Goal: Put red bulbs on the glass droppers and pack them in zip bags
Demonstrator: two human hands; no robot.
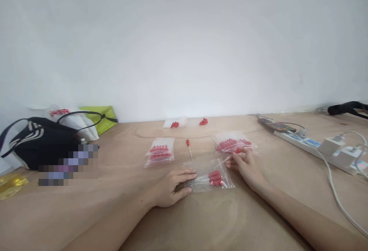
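A clear zip bag (199, 182) holding several droppers with red bulbs (215, 178) lies flat on the table before me. My left hand (176, 186) grips its left end, fingers on top and thumb at the near edge. At the bag's right, zip end, my right hand (244, 166) pinches a dropper by its red bulb (238, 150); its stem is mostly hidden. Just beyond that hand are filled bags of red-bulbed droppers (228, 143). Another stack of filled bags (159, 153) lies to the left, and a single dropper (188, 147) rests between the two.
Farther back are two small groups of red bulbs (174, 125). A black bag (43, 140), a white plastic bag and a green bag (105, 118) stand at left. On the right, a power strip (304, 141) carries chargers, a phone (276, 125) and a trailing white cable (330, 182).
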